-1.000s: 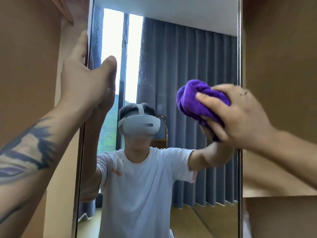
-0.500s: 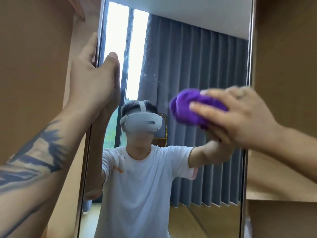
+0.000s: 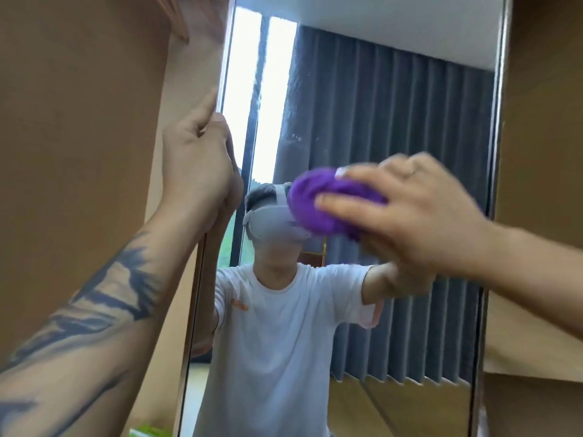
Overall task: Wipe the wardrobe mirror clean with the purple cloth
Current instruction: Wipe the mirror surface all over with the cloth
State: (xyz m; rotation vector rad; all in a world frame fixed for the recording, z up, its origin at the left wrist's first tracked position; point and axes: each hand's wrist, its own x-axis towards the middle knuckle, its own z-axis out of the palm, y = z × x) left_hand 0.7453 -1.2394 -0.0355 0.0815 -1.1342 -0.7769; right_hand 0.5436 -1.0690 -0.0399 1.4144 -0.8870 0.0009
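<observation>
One purple cloth (image 3: 328,206) pressed on one wardrobe mirror (image 3: 394,127), two hands at work.
The right hand (image 3: 413,216) has its grip curled around the bunched cloth, at the middle of the glass. The left hand (image 3: 198,165) holds the mirror's left edge, fingers wrapped around it, index finger straight up.

Mirror (image 3: 394,127) glass open above and below the right hand (image 3: 419,216), which presses the purple cloth (image 3: 328,206) mid-height. Left hand (image 3: 197,171) grips the left edge, blocking passage there. Brown wardrobe panels (image 3: 79,121) flank both sides closely. Upper right and lower centre glass unobstructed.
</observation>
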